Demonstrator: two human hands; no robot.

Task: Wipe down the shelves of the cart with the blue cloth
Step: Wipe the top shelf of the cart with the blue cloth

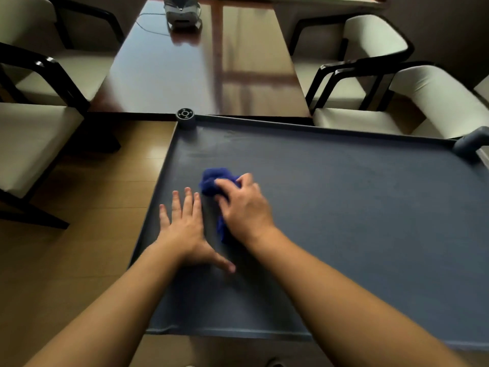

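The right hand (244,207) presses down on the bunched blue cloth (215,182), its grip curled over the fabric, on the left part of the cart's top shelf (357,207). Just beside it the left hand (182,226) lies flat — fingers spread, holding nothing — near the shelf's left rim. A glossy wooden tabletop (185,67) stands beyond the cart, with white armchairs (370,49) on both sides.
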